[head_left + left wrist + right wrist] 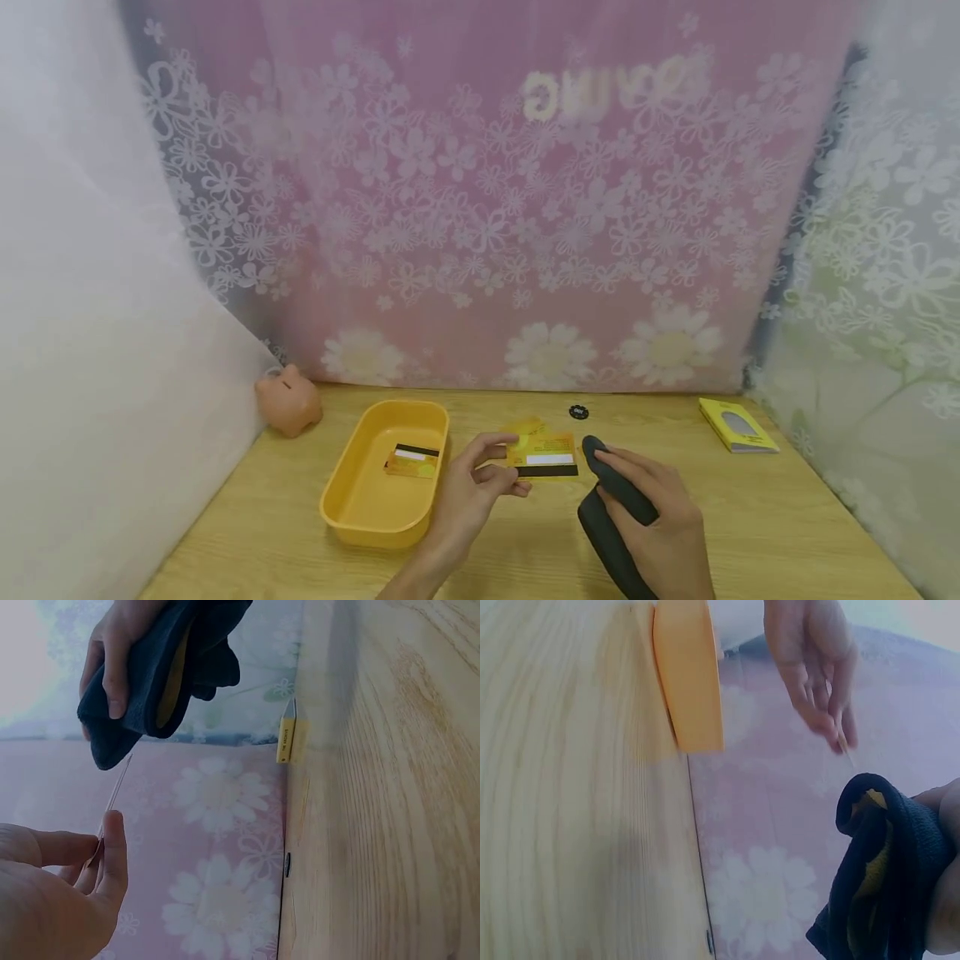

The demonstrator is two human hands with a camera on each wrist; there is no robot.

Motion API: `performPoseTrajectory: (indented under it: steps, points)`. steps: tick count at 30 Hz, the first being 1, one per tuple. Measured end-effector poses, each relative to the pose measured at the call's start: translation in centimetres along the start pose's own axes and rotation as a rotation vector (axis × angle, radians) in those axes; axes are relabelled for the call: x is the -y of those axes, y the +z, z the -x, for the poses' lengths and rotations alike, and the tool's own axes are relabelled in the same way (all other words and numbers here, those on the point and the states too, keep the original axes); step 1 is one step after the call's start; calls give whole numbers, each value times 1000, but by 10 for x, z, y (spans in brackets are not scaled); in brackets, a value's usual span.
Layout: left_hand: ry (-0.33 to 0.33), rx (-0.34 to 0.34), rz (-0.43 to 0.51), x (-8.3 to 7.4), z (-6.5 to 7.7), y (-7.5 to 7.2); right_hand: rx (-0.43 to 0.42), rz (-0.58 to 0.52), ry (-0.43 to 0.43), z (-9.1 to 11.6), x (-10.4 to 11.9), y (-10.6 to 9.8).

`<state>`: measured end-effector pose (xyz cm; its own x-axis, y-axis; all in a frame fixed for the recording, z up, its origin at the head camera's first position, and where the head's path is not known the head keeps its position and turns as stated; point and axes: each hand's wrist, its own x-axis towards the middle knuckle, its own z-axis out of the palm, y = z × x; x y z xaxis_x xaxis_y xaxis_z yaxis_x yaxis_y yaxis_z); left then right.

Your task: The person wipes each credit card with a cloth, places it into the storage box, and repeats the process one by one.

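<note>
Between the thumb and fingers of my left hand (468,496) is a yellow-orange plastic card (551,446) with a black stripe and a white strip. It is held above the table and appears edge-on in the left wrist view. My right hand (663,512) grips a folded dark cloth (611,542), just right of the card. Yellow shows inside the folds of the cloth (874,877) in the right wrist view. A narrow gap separates cloth and card there. Behind the held card, another yellow card (531,426) is partly hidden.
Left of my left hand stands a yellow plastic tub (348,467) with striped cards (411,462) inside. A pink piggy bank (288,402) sits at the back left. Farther back lie a black poker chip (578,412) and, at right, a yellow packet (738,425). Curtains hang behind the table.
</note>
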<state>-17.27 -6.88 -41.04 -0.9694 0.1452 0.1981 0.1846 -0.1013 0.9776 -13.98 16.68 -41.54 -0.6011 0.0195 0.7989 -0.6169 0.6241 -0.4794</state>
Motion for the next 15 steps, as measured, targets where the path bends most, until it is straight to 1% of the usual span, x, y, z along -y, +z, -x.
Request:
performPoseTrajectory:
  steps: [7,11,15]
  points:
    - [-4,-4,-39,2,-1,0,84,-51,-3,1,18,19]
    - [0,37,-74,2,0,0,114,-81,-21,2,27,30]
    - [0,92,-54,2,3,1,118,-125,-44,3,36,40]
